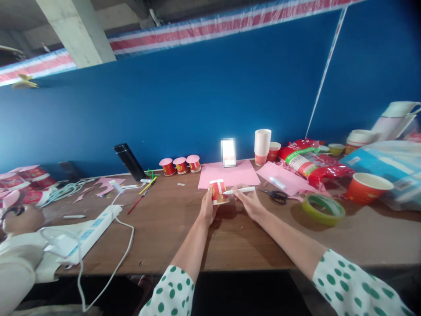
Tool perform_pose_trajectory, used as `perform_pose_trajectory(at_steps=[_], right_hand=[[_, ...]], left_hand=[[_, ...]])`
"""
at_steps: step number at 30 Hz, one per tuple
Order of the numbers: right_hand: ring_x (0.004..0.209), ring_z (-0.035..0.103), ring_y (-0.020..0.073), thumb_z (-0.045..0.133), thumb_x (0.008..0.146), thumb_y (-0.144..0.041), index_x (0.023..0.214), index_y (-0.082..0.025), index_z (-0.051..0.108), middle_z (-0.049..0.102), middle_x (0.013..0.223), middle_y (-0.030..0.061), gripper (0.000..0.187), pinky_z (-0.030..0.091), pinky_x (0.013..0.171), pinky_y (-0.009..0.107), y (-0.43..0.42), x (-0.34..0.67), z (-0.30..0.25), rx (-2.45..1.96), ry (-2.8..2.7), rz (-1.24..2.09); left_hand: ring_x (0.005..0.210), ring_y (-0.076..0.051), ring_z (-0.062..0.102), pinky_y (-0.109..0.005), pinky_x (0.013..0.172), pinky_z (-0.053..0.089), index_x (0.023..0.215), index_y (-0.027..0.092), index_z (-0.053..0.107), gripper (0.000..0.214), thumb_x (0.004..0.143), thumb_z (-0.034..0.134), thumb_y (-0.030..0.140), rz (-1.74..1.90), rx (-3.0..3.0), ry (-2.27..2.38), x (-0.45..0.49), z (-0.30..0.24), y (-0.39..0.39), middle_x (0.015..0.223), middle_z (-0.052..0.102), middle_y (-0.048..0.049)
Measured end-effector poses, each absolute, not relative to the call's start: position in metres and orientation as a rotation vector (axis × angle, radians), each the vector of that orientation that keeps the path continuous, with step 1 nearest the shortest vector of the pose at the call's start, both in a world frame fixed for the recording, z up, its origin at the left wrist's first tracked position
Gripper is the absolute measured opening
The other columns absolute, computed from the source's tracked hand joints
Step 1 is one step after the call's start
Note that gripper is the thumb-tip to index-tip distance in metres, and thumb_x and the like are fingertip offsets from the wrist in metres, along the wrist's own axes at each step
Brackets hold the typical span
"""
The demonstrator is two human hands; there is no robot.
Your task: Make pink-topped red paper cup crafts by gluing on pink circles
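My left hand (pixel 207 210) grips a short red and gold paper cup (pixel 217 188) by its left side, above the table. White edges show at its top and bottom. In my right hand (pixel 251 204) is a white pen (pixel 246 190), held nearly level with its tip pointing left at the cup's side. Whether the tip touches the cup, I cannot tell. Behind both hands lies a pink paper sheet (pixel 241 174). Black-handled scissors (pixel 278 197) rest just right of my right hand.
Three short red cups with pink paper tops (pixel 180 165) line the back. To the right are a cup stack (pixel 262 147), green tape roll (pixel 338 216), red bag (pixel 304 162) and red cup (pixel 365 189). A power strip (pixel 97 232), black flask (pixel 129 161) and another person's hand (pixel 24 221) are left.
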State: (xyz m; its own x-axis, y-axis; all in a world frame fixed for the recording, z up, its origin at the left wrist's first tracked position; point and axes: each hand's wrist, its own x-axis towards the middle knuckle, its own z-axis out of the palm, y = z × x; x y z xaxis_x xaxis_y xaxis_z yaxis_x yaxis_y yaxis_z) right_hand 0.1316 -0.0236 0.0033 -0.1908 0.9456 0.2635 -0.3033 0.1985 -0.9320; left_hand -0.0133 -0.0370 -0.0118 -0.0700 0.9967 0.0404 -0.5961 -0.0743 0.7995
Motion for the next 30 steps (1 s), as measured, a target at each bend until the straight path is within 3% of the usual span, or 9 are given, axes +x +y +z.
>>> perform_pose_trajectory(at_steps=[30], right_hand=[[0.049,0.039,0.0080,0.068,0.070,-0.042,0.067,-0.017,0.058,0.051,0.056,-0.0024,0.027,0.028,0.045,0.022,-0.0235,0.1331,-0.0001,-0.672,-1.349,1.323]], left_hand=[[0.092,-0.025,0.063,-0.041,0.087,0.046,0.098,0.010,0.062,0.045,0.080,0.051,0.050,1.522,0.747,0.707,-0.0143,-0.0122,-0.0366,0.093,0.068,-0.0115]])
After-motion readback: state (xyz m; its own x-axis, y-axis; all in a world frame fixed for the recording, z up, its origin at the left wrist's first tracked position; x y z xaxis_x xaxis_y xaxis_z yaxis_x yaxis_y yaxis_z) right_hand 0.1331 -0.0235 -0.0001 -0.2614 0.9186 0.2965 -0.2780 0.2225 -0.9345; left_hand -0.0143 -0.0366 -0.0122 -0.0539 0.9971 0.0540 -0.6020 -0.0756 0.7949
